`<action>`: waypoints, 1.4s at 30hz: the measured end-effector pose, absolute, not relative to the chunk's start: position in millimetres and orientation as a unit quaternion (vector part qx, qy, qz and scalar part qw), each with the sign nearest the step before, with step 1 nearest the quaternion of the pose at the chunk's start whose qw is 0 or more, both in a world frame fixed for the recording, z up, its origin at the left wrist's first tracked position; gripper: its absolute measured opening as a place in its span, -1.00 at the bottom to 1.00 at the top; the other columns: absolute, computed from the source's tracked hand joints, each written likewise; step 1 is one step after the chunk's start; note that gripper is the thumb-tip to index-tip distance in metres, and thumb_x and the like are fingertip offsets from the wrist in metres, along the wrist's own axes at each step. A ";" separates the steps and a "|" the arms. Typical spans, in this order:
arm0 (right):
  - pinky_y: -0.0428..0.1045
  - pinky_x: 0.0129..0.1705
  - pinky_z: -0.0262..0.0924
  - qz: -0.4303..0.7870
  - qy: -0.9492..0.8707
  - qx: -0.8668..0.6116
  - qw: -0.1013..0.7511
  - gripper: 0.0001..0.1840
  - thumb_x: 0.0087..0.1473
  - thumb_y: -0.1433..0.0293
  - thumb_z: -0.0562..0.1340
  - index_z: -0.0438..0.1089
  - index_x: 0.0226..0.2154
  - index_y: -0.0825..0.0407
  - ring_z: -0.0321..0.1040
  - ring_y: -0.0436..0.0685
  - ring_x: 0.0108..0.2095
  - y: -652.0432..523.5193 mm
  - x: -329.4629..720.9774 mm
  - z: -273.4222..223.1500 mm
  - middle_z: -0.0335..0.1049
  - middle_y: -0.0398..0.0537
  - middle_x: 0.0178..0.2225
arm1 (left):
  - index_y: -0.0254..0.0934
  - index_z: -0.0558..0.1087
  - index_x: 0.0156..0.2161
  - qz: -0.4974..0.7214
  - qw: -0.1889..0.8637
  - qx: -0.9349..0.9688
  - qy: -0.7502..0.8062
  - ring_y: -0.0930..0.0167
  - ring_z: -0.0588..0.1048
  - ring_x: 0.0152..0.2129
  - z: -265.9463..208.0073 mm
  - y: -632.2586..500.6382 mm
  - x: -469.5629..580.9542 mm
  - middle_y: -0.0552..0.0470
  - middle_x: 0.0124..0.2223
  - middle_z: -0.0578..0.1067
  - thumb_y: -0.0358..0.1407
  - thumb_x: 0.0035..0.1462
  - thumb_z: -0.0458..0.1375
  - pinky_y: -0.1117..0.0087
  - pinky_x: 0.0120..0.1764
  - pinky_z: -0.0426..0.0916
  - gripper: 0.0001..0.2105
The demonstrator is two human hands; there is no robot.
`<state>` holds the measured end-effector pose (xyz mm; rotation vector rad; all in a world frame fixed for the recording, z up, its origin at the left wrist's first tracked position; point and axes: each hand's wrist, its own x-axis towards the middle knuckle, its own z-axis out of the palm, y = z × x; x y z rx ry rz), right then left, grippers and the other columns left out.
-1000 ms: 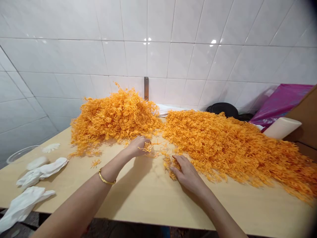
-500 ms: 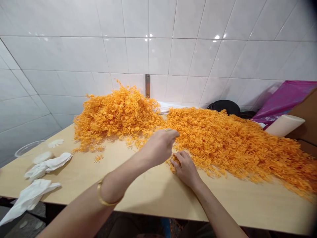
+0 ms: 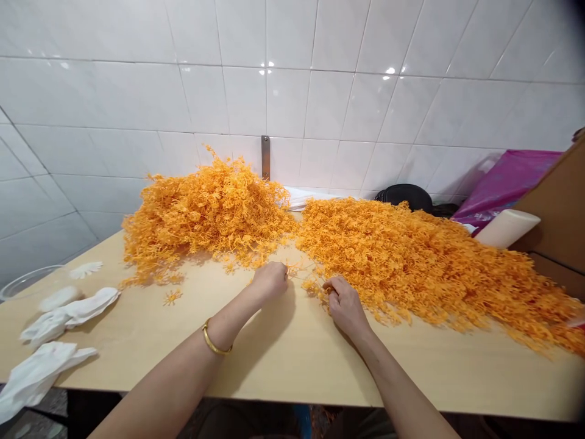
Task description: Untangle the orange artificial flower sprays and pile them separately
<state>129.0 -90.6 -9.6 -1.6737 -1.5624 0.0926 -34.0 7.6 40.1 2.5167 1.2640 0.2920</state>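
Note:
Two heaps of orange plastic sprigs with thin stems and small flower-like tips lie on the table: a left heap (image 3: 205, 213) and a wider right heap (image 3: 411, 262). My left hand (image 3: 271, 280) is closed just in front of the gap between them, with thin orange stems (image 3: 299, 266) showing beyond its fingertips. Low at the near edge of the right heap, my right hand (image 3: 346, 305) has its fingers bent around an orange sprig (image 3: 314, 286). Its fingertips are partly hidden among the orange pieces. One loose orange piece (image 3: 172, 297) lies off to the left.
White gloves or cloths (image 3: 73, 317) lie at the table's left side, near a clear round lid (image 3: 27, 283). A tiled wall (image 3: 292, 103) closes off the back. Behind the right heap are a black case (image 3: 404, 196), a pale bottle (image 3: 509, 228) and a cardboard box (image 3: 555, 213).
My left hand has moved left and down, away from my right hand, and thin stems now show between them. My right hand stays near the same place. The view has shifted slightly right.

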 end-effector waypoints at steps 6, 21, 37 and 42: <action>-0.05 -0.32 0.06 0.038 -0.631 -0.658 0.410 -0.75 -0.20 0.63 -0.07 0.22 -0.53 0.06 0.16 0.06 -0.39 -92.3 127.9 -6.1 0.19 -0.07 -0.47 | -0.27 0.19 -0.61 0.229 0.163 0.867 0.411 0.47 0.19 -0.62 48.6 -6.1 -19.4 0.07 -0.61 0.21 -0.47 -0.08 -0.10 0.45 -0.53 -0.03 -0.84; -0.05 -0.33 0.04 -0.008 -0.707 -0.623 0.334 -0.58 -0.17 0.68 -0.07 0.34 -0.34 0.02 0.10 0.06 -0.36 -93.1 122.7 -10.8 0.16 -0.09 -0.44 | -0.31 0.24 -0.63 0.251 0.654 0.548 0.458 0.57 0.13 -0.73 37.9 2.7 21.0 0.18 -0.71 0.16 -0.14 -0.22 0.21 0.47 -0.59 0.01 -0.70; -0.05 -0.32 0.02 0.010 -0.638 -0.681 0.361 -0.85 0.00 0.38 0.05 0.32 -0.44 0.04 0.20 0.07 -0.37 -92.1 124.4 -4.9 0.30 -0.08 -0.45 | -0.34 0.30 -0.53 0.261 0.789 0.418 0.368 0.57 0.32 -0.64 31.6 12.5 4.2 0.08 -0.56 0.37 -0.44 -0.08 0.04 0.51 -0.51 0.22 -0.94; -0.05 -0.34 0.02 0.015 -0.641 -0.678 0.361 -0.83 0.01 0.34 0.06 0.32 -0.45 0.04 0.21 0.07 -0.38 -90.5 125.5 -4.9 0.31 -0.07 -0.46 | -0.36 0.31 -0.50 0.251 0.809 0.436 0.303 0.50 0.39 -0.54 27.2 16.5 -1.0 -0.03 -0.44 0.45 -0.37 -0.08 0.08 0.48 -0.47 0.23 -0.93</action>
